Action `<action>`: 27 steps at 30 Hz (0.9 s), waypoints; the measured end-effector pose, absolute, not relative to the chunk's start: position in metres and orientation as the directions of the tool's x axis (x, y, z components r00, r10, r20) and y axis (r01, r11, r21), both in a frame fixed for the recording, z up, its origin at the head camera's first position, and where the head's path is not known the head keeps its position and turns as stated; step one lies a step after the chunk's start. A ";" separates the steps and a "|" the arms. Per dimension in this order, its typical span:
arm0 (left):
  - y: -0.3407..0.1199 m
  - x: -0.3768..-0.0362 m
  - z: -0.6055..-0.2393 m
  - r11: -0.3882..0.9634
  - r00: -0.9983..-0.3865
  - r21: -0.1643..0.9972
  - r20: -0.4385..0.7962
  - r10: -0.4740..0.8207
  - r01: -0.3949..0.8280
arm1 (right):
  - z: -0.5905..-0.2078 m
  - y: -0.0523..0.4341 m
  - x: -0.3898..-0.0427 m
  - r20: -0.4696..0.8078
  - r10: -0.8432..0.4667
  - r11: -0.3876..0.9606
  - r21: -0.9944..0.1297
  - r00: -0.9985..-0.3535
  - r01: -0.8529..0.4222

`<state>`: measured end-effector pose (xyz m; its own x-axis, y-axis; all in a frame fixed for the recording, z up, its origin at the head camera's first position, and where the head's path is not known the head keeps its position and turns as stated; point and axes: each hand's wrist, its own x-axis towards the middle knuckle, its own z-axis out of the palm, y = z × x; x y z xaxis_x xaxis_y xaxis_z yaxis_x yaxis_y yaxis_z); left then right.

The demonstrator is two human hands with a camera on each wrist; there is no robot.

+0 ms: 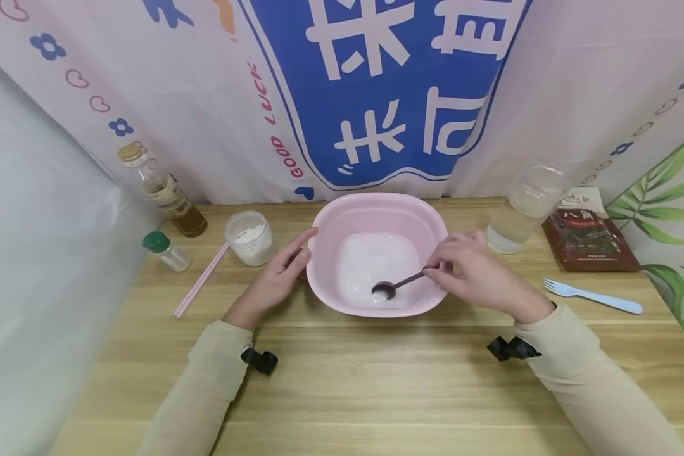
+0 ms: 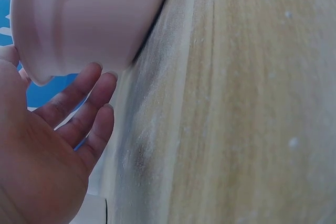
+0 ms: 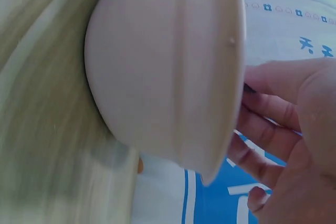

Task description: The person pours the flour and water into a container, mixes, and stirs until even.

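A pink plastic basin [image 1: 379,310] stands on the wooden table [image 1: 376,380], white contents [image 1: 370,253] covering its bottom. At its left rim rests my left hand [image 1: 279,272], thumb and index finger along the edge. In the left wrist view the other fingers [image 2: 84,121] spread loosely by the basin's outer wall [image 2: 105,19]. My right hand [image 1: 473,269] pinches the handle of a small dark spoon [image 1: 407,279] over the right rim. The spoon's bowl lies low in the basin, at the near side of the white contents. In the right wrist view the basin hides most of the spoon.
Left of the basin are a jar of white powder [image 1: 252,240], pink chopsticks [image 1: 202,282], a green-capped shaker [image 1: 168,251] and an oil bottle [image 1: 171,199]. To the right stand a clear pitcher [image 1: 521,212], a brown spice packet [image 1: 589,244] and a light-blue fork [image 1: 595,296]. A printed cloth [image 1: 205,114] hangs behind.
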<state>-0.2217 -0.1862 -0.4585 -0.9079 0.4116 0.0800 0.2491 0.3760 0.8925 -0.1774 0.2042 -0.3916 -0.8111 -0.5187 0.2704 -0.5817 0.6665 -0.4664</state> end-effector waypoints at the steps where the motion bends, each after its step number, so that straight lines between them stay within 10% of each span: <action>1: -0.186 -0.222 -0.459 0.375 -0.908 0.893 0.080 0.410 0.248 | -0.390 0.206 -0.177 0.275 -0.513 0.676 -0.455 -0.813 -0.580; 13: -0.189 -0.218 -0.461 0.371 -0.909 0.897 0.076 0.409 0.241 | -0.398 0.192 -0.191 0.401 -0.362 0.808 -0.316 -0.842 -0.497; 27: -0.189 -0.222 -0.459 0.365 -0.904 0.897 0.080 0.420 0.248 | -0.386 0.179 -0.185 0.230 -0.568 0.680 -0.410 -0.791 -0.608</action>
<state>-0.2224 -0.1885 -0.4591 -0.9041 0.4197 0.0798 0.2484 0.3646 0.8974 -0.1850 0.1790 -0.3859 -0.7906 -0.5675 0.2299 -0.6076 0.6803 -0.4100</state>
